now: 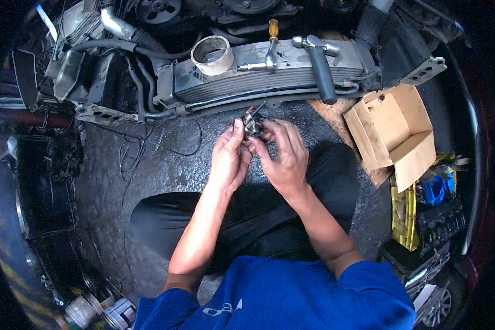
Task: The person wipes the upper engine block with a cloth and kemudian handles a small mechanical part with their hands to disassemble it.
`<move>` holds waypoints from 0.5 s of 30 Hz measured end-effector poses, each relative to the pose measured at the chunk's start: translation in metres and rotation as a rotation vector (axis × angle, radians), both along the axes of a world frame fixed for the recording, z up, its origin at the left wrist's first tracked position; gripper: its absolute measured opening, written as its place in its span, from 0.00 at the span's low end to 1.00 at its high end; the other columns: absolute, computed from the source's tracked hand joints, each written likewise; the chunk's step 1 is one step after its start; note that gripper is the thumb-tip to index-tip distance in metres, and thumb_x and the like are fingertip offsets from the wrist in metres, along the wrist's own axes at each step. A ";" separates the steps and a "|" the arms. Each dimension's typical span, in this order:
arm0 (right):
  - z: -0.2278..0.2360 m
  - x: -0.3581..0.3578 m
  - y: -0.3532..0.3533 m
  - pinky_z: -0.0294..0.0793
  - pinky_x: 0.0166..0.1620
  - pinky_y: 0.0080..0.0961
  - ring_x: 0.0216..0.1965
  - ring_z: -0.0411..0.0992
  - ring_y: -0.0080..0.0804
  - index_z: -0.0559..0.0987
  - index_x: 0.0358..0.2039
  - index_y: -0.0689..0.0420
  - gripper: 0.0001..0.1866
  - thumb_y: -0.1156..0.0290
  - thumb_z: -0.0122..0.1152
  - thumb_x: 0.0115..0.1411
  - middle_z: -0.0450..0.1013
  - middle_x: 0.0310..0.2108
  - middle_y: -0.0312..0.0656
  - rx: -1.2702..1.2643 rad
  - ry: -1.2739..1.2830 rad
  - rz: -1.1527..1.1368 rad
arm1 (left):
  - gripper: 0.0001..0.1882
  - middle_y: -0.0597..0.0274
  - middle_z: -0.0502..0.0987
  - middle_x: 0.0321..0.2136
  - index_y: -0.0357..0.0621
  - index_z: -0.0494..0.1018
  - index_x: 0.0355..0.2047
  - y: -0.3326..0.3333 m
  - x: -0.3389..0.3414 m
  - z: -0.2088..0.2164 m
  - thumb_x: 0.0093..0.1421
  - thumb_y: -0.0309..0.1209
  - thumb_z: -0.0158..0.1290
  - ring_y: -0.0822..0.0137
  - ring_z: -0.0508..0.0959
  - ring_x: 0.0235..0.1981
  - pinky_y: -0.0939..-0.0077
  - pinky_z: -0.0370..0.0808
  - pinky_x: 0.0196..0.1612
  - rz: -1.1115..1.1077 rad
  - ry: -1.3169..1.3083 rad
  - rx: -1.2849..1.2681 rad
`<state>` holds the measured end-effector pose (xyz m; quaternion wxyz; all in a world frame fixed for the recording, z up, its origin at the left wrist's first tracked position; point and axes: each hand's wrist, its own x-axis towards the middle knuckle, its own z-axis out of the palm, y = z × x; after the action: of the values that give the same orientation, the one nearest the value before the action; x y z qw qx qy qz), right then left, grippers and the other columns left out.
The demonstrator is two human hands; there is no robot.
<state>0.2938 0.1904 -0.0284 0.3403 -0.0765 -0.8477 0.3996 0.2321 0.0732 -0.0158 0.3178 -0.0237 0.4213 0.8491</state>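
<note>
Frame centre: left hand (229, 157) and right hand (280, 155) met, both grips clamped on one small dark metal part (253, 125), held above floor (148, 165). Right of frame: one open brown cardboard box (393, 129), flaps spread. Upper centre, on radiator (269, 74): one beige tape roll (212, 55), one hammer (319, 63), one yellow-handled screwdriver (271, 41).

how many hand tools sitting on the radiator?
2. A hammer with a dark grip lies at the right end of the radiator, handle hanging over its front. A yellow-handled tool stands beside it, near the tape roll. Others may be hidden in the dark bay.
</note>
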 end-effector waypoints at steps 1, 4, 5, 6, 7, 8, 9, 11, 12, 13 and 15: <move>0.001 0.000 0.001 0.77 0.45 0.40 0.43 0.76 0.48 0.79 0.47 0.59 0.17 0.67 0.69 0.59 0.76 0.43 0.46 0.002 0.003 0.019 | 0.20 0.59 0.81 0.37 0.37 0.73 0.50 -0.002 -0.003 0.000 0.75 0.43 0.48 0.71 0.81 0.37 0.78 0.79 0.39 -0.010 -0.008 0.033; 0.004 -0.001 0.004 0.78 0.46 0.39 0.45 0.76 0.47 0.79 0.49 0.59 0.19 0.67 0.69 0.59 0.76 0.44 0.47 0.039 0.039 0.039 | 0.21 0.52 0.81 0.40 0.33 0.72 0.50 -0.004 -0.010 -0.004 0.75 0.42 0.46 0.63 0.82 0.40 0.73 0.81 0.43 -0.031 -0.069 0.174; 0.005 -0.001 0.004 0.78 0.46 0.38 0.46 0.75 0.47 0.79 0.49 0.59 0.19 0.68 0.70 0.58 0.75 0.45 0.47 -0.007 0.047 0.057 | 0.22 0.49 0.81 0.42 0.32 0.72 0.51 -0.005 -0.012 -0.005 0.76 0.42 0.44 0.61 0.82 0.43 0.71 0.81 0.46 -0.045 -0.090 0.223; 0.005 -0.001 0.004 0.78 0.47 0.38 0.46 0.75 0.47 0.79 0.49 0.59 0.19 0.68 0.70 0.58 0.75 0.46 0.48 -0.057 0.046 0.075 | 0.23 0.47 0.81 0.43 0.30 0.72 0.51 -0.005 -0.014 -0.006 0.76 0.42 0.43 0.58 0.83 0.45 0.68 0.81 0.48 -0.031 -0.138 0.197; 0.005 -0.001 0.005 0.78 0.47 0.37 0.47 0.75 0.47 0.79 0.49 0.59 0.20 0.69 0.71 0.57 0.74 0.47 0.48 -0.093 0.055 0.094 | 0.21 0.47 0.80 0.44 0.31 0.71 0.52 -0.006 -0.015 -0.007 0.76 0.41 0.44 0.58 0.83 0.44 0.68 0.82 0.47 -0.046 -0.143 0.258; 0.005 -0.002 0.005 0.77 0.43 0.32 0.45 0.75 0.42 0.80 0.50 0.60 0.20 0.70 0.72 0.57 0.73 0.48 0.47 -0.127 0.061 0.097 | 0.20 0.46 0.80 0.45 0.32 0.70 0.52 -0.006 -0.015 -0.007 0.76 0.40 0.45 0.57 0.82 0.43 0.68 0.82 0.47 -0.034 -0.176 0.243; 0.005 -0.002 0.006 0.77 0.39 0.27 0.44 0.75 0.38 0.80 0.50 0.60 0.21 0.71 0.73 0.57 0.73 0.50 0.47 -0.145 0.077 0.100 | 0.19 0.46 0.79 0.45 0.33 0.69 0.52 -0.006 -0.015 -0.008 0.75 0.40 0.46 0.56 0.82 0.43 0.68 0.83 0.47 -0.035 -0.199 0.261; 0.004 -0.001 0.007 0.76 0.35 0.22 0.42 0.75 0.32 0.80 0.51 0.60 0.22 0.72 0.74 0.56 0.71 0.52 0.45 -0.211 0.083 0.098 | 0.18 0.43 0.78 0.48 0.33 0.68 0.53 -0.007 -0.015 -0.008 0.76 0.37 0.45 0.52 0.81 0.46 0.65 0.83 0.49 -0.027 -0.239 0.331; 0.004 -0.001 0.008 0.76 0.35 0.22 0.42 0.75 0.31 0.80 0.51 0.60 0.22 0.72 0.74 0.56 0.71 0.52 0.45 -0.230 0.080 0.096 | 0.17 0.42 0.77 0.49 0.33 0.68 0.53 -0.007 -0.015 -0.008 0.76 0.36 0.44 0.50 0.81 0.48 0.63 0.83 0.50 -0.031 -0.254 0.384; 0.004 -0.001 0.009 0.76 0.35 0.22 0.41 0.75 0.30 0.80 0.51 0.61 0.22 0.72 0.74 0.56 0.71 0.52 0.45 -0.249 0.077 0.089 | 0.19 0.41 0.78 0.49 0.32 0.68 0.54 -0.007 -0.015 -0.009 0.76 0.38 0.43 0.49 0.81 0.48 0.62 0.82 0.51 -0.030 -0.258 0.365; 0.003 -0.001 0.010 0.76 0.35 0.22 0.40 0.75 0.30 0.80 0.51 0.60 0.22 0.72 0.74 0.57 0.71 0.52 0.45 -0.303 0.059 0.088 | 0.22 0.41 0.78 0.50 0.32 0.68 0.55 -0.009 -0.015 -0.010 0.77 0.42 0.42 0.48 0.82 0.49 0.59 0.82 0.54 -0.040 -0.250 0.350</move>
<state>0.2927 0.2009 -0.0256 0.3318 -0.0781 -0.7700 0.5393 0.2170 0.0646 -0.0262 0.3834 -0.0649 0.2254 0.8933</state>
